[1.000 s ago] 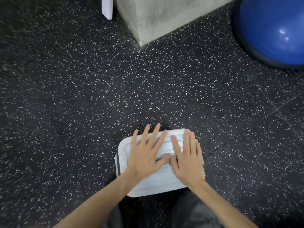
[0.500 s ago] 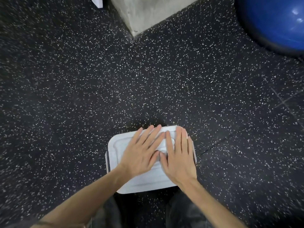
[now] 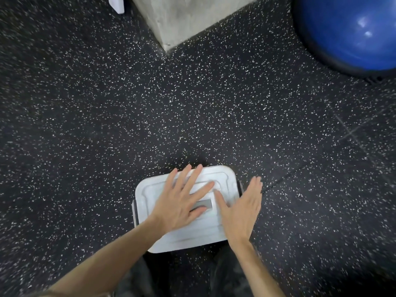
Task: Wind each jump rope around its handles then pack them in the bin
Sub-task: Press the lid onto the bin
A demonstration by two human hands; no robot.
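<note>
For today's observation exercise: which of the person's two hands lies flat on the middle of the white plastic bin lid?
The left hand, fingers spread flat across the white plastic bin lid. The right hand sits off toward the lid's right edge, fingers reaching past it over the floor.

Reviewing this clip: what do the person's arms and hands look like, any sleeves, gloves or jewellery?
Both forearms are bare all the way to the bottom edge of the frame, with no sleeves showing. The left hand and the right hand are bare too: no gloves, and no rings, watch or wristband visible. Dark trousers show between the arms.
</note>
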